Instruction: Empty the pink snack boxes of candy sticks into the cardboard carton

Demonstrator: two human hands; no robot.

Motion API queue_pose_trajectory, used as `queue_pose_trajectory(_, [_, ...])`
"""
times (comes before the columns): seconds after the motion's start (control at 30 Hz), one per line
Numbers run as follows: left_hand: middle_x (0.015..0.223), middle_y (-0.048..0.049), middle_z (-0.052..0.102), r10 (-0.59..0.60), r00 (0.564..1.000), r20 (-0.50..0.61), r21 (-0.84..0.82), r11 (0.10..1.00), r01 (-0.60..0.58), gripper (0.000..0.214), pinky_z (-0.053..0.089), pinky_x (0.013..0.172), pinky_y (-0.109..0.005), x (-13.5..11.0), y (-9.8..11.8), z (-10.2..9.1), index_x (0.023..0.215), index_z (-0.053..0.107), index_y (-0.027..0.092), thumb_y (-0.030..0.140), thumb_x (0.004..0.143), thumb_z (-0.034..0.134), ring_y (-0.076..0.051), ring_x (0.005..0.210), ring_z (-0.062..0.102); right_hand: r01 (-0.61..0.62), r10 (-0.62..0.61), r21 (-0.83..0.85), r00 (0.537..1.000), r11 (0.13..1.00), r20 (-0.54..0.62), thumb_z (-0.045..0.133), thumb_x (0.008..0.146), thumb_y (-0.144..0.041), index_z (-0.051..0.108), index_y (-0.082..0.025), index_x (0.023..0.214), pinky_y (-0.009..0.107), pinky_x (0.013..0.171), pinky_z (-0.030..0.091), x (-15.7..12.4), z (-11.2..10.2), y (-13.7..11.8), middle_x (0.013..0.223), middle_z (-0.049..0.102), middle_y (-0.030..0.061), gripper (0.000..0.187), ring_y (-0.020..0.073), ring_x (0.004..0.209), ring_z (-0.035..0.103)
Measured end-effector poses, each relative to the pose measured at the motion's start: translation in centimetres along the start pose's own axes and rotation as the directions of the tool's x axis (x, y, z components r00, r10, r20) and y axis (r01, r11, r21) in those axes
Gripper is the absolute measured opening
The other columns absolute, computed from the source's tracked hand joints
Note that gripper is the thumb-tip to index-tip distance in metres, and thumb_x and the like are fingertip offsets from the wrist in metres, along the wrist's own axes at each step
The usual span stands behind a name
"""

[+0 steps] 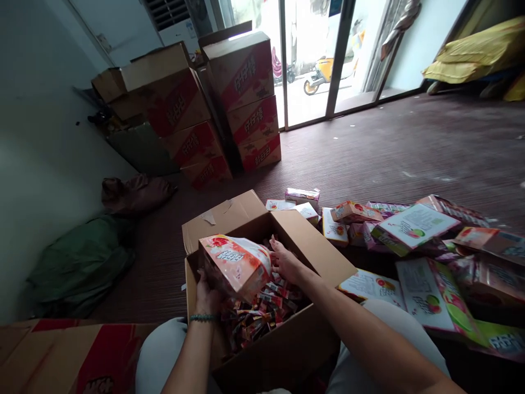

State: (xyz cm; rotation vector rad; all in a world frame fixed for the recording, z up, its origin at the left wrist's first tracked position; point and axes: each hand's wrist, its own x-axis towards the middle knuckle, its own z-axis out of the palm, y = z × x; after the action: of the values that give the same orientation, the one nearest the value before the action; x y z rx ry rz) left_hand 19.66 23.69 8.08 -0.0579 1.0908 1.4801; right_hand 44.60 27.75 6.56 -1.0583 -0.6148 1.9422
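Observation:
A small orange-and-white printed box is tilted above a large open cardboard carton. My left hand grips the small box from its left side, with some fingers hidden behind it. At the box's right end is my right hand, fingers stretched out and apart, fingertips close to or against its edge; contact is hard to tell. Under the box, many small stick sachets in red, orange and dark wrappers lie loose in the carton. The carton stands between my knees with its flaps folded outward.
Several printed boxes lie heaped on the floor at the right. Stacked red-and-brown cartons stand ahead, near glass doors. A green cloth bundle is at the left; another red-and-brown carton sits at the lower left.

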Motion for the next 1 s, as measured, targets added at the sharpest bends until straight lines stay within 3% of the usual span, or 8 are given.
queue_pose_trajectory(0.17, [0.082,-0.0056,0.076,-0.004,0.99,-0.144,-0.124,0.992,-0.014,0.037,0.053,0.097,-0.05,-1.2,-1.4,2.4,0.119,0.067,0.026,0.043,0.097,0.043,-0.027,0.097,0.071,0.232,-0.182,-0.115,0.924,0.966,0.335,0.078,0.065,-0.062,0.047,-0.03,0.134,0.037,0.092,0.048,-2.5,1.6,0.1,0.13,0.058,0.0081,0.082,0.0259,0.119,0.055])
queue_pose_trajectory(0.4, [0.08,-0.0063,0.073,-0.04,0.996,0.078,0.066,0.997,0.035,0.055,0.058,0.081,-0.042,-3.4,-2.7,2.9,0.084,0.07,0.019,0.067,0.089,0.044,-0.024,0.076,0.069,0.401,-0.391,-0.172,0.916,0.9,0.093,0.082,0.062,-0.031,0.047,-0.025,0.13,0.04,0.097,0.048,-3.4,0.9,-3.1,0.125,0.062,0.0076,0.077,0.0269,0.116,0.058])
queue_pose_trajectory(0.53, [0.084,-0.0045,0.072,0.09,0.996,0.008,0.108,0.99,-0.09,0.062,0.057,0.083,-0.044,-3.7,-1.1,2.9,0.092,0.067,0.022,0.076,0.087,0.036,-0.02,0.071,0.066,0.434,-0.423,-0.07,0.896,0.898,0.134,0.075,0.061,-0.024,0.053,-0.024,0.126,0.039,0.092,0.051,-3.9,-0.6,-4.3,0.123,0.064,0.0058,0.069,0.0277,0.114,0.058])
queue_pose_trajectory(0.67, [0.091,-0.0067,0.073,0.125,0.98,0.154,0.104,0.984,-0.142,0.059,0.055,0.089,-0.043,-4.8,-0.7,4.5,0.108,0.069,0.022,0.066,0.094,0.033,-0.022,0.08,0.068,0.419,-0.416,0.015,0.895,0.908,0.161,0.071,0.058,-0.02,0.056,-0.023,0.124,0.036,0.085,0.052,-4.4,-1.3,-4.6,0.117,0.066,0.0053,0.067,0.0269,0.106,0.06])
queue_pose_trajectory(0.77, [0.105,-0.0098,0.071,0.094,0.97,0.223,0.209,0.968,-0.141,0.063,0.052,0.094,-0.044,-5.3,-2.2,4.8,0.116,0.066,0.022,0.067,0.093,0.029,-0.024,0.094,0.067,0.504,-0.505,0.031,0.863,0.863,0.025,0.071,0.06,-0.022,0.055,-0.021,0.119,0.035,0.084,0.051,-5.6,-2.1,-5.5,0.112,0.067,0.0058,0.062,0.0253,0.101,0.061])
queue_pose_trajectory(0.83, [0.12,-0.0098,0.066,0.074,0.975,0.212,0.43,0.888,-0.161,0.055,0.047,0.101,-0.046,-5.0,-4.5,4.1,0.125,0.062,0.026,0.065,0.091,0.04,-0.025,0.105,0.065,0.602,-0.6,-0.028,0.789,0.798,-0.131,0.071,0.063,-0.027,0.051,-0.021,0.123,0.035,0.086,0.051,-7.1,-3.2,-6.6,0.113,0.065,0.0068,0.063,0.0244,0.1,0.061])
queue_pose_trajectory(0.9, [0.133,-0.0113,0.059,0.042,0.976,0.214,0.726,0.662,-0.188,0.06,0.041,0.107,-0.051,-4.4,-7.9,3.2,0.133,0.055,0.03,0.062,0.083,0.06,-0.03,0.117,0.06,0.684,-0.701,-0.182,0.641,0.707,-0.312,0.072,0.066,-0.034,0.046,-0.02,0.128,0.036,0.089,0.051,-9.2,-5.2,-7.9,0.119,0.063,0.0092,0.069,0.0242,0.102,0.061])
queue_pose_trajectory(1.0, [0.151,-0.0179,0.04,-0.043,0.871,0.489,0.855,0.22,-0.469,0.09,0.029,0.113,-0.057,-3.9,-14.2,2.1,0.141,0.049,0.026,0.055,0.062,0.082,-0.042,0.137,0.04,0.612,-0.826,-0.575,0.264,0.543,-0.498,0.072,0.071,-0.039,0.04,-0.015,0.136,0.038,0.097,0.048,-14.5,-10.1,-9.0,0.13,0.055,0.0154,0.077,0.0263,0.112,0.057])
